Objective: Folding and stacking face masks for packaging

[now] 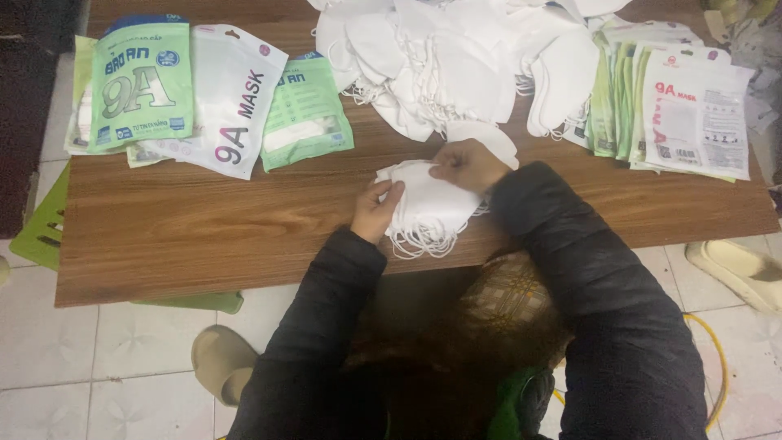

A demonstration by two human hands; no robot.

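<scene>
Over by the table's (204, 244) far-left corner I'm keeping the filled packets (187, 90), green and white ones, fanned out flat so they're out of my way. Near the front edge, about the middle, I'm squaring up a small stack of white masks (428, 204): my left hand (376, 210) is pinching its left side, thumb on top, so the layers aren't sliding, and my right hand (468, 165) is clamping down on the top edge to keep the ear loops hanging toward me. Behind that, the big loose mask pile (456, 57) is sitting along the far edge. Empty pouches (676, 98) are lying stacked at the far-right corner, within reach of my right arm.
</scene>
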